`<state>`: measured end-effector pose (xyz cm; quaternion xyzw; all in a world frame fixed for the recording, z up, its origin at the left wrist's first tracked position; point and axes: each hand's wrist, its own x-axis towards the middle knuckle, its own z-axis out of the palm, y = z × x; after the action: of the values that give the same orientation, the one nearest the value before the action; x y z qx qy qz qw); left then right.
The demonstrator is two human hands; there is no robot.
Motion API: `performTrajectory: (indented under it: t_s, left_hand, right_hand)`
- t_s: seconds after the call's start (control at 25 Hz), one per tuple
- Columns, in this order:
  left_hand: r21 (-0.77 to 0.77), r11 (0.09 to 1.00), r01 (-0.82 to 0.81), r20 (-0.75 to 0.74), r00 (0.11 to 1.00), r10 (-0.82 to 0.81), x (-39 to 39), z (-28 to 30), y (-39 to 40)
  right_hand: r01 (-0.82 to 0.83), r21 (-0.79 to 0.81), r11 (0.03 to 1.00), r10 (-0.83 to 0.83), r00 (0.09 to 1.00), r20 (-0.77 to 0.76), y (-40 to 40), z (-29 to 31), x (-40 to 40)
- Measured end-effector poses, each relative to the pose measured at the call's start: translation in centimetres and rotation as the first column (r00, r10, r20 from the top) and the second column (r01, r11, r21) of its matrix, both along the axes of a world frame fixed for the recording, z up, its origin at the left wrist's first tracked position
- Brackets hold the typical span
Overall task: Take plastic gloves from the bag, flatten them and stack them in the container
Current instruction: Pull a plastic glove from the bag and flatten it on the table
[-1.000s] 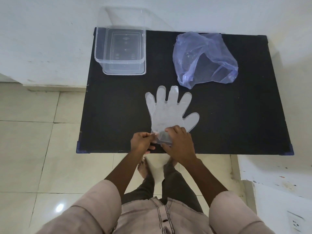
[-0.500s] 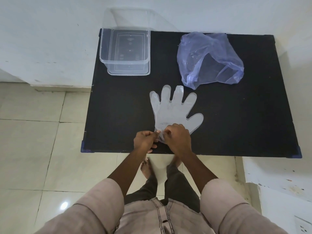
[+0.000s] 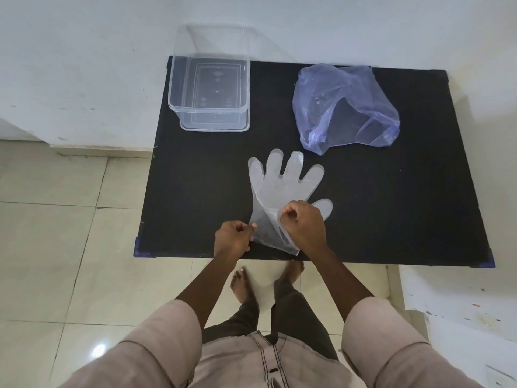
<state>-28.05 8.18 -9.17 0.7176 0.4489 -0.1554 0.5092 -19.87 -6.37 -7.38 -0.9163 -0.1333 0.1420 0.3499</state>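
glove cuff between both hands, unmarked

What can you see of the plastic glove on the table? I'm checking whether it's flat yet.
The glove is thin, translucent whitish plastic, lying on the black table with five fingers spread, pointing away from the person. Fingers and palm look flat. The cuff is lifted and creased, pinched by the left hand and right hand.

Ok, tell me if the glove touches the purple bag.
Apart. The head view shows bare black table between the glove fingertips and the purple bag.
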Motion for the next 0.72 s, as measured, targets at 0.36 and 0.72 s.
performTrajectory:
  t_s: [0.36,0.72]
  left_hand:
    - [0.466,0.698,0.544,-0.245,0.837,-0.489,0.1,0.9,1.5]
    - [0.621,0.684,0.382,0.207,0.762,-0.613,1.8,2.4,0.2]
  right_hand:
    - [0.068,0.022,0.997,-0.067,0.997,-0.028,-0.8,2.0,2.2]
    - [0.002,0.044,0.999,-0.001,0.999,-0.038,-0.7,2.6,2.6]
